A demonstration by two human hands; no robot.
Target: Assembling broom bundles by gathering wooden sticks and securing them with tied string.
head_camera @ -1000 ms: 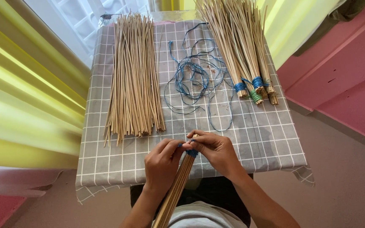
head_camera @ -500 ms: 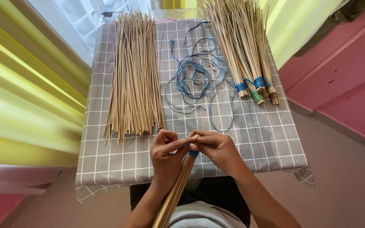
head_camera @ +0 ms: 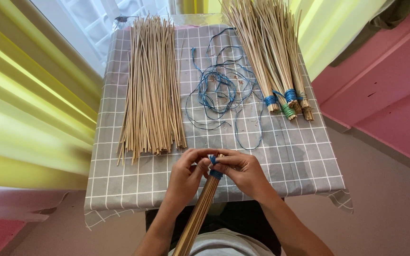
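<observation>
Both hands have closed in since the earlier frame: left hand and right hand pinch the blue binding atop the stick bundle, near the table edge.

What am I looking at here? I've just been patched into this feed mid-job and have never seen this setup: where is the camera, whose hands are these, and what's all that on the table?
There is no machine: the one view comes from a camera worn on a person's head, looking down at their own bare hands. The left hand and right hand together pinch the end of a stick bundle wrapped with blue cord; the bundle slants down toward the person's lap. In front is a table under a grey checked cloth. On it lie a loose pile of thin sticks at left, a tangle of blue cord in the middle, and tied bundles at right, bound with blue and green cord.
</observation>
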